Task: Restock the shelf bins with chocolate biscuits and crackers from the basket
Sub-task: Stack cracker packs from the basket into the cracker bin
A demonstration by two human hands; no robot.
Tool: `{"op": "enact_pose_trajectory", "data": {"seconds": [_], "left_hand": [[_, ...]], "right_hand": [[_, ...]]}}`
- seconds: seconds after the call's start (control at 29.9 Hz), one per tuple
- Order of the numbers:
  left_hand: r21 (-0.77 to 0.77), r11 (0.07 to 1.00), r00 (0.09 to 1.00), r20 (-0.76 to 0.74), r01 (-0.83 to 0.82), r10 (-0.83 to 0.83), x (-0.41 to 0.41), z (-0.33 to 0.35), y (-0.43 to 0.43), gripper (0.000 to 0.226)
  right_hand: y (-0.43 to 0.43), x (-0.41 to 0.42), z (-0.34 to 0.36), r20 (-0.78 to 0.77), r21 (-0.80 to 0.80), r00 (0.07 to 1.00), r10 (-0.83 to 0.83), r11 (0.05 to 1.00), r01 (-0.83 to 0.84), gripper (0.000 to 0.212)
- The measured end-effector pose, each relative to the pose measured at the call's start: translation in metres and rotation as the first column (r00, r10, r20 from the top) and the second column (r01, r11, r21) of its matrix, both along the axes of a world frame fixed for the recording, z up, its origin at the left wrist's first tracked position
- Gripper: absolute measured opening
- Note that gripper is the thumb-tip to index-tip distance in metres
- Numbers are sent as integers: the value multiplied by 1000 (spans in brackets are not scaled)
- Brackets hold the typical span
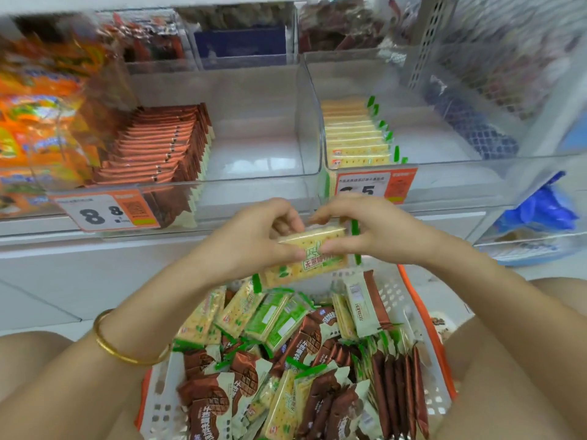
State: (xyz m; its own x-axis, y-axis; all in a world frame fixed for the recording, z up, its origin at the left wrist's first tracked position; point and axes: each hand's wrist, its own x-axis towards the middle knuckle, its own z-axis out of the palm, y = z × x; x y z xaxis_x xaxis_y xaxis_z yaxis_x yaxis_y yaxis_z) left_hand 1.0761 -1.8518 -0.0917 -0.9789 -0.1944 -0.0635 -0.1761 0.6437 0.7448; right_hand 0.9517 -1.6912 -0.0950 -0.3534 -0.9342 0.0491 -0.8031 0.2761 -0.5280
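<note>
Both hands hold a small stack of yellow cracker packs [309, 255] with green ends, just above the basket and below the shelf front. My left hand [254, 239] grips the stack's left side; my right hand [371, 231] pinches its right end. The white basket [409, 300] with an orange rim holds several brown chocolate biscuit packs [241, 379] and cracker packs [241, 309]. The clear left bin [260, 176] has a row of brown chocolate biscuit packs [158, 144] on its left side. The clear right bin [444, 160] has a row of cracker packs [355, 134] on its left side.
Orange snack bags [38, 115] fill the bin at far left. Price tags [108, 211] hang on the bin fronts. Upper bins hold dark snacks [244, 33]. A white perforated upright [425, 42] stands at right, with blue packs [536, 208] in a lower-right bin. My knees flank the basket.
</note>
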Motion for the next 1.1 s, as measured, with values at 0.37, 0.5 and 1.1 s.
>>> {"op": "enact_pose_trajectory", "data": {"seconds": [0.37, 0.5, 1.1], "left_hand": [[-514, 831, 877, -475, -213, -68, -68, 63, 19, 62], [-546, 815, 927, -374, -196, -28, -73, 42, 21, 60], [-477, 824, 751, -653, -305, -100, 4, -14, 8, 26]], "right_hand": [[42, -91, 85, 232, -421, 877, -421, 769, 481, 10], [20, -113, 76, -19, 40, 903, -428, 902, 429, 17], [-6, -73, 72, -405, 57, 760, -509, 815, 577, 20]]}}
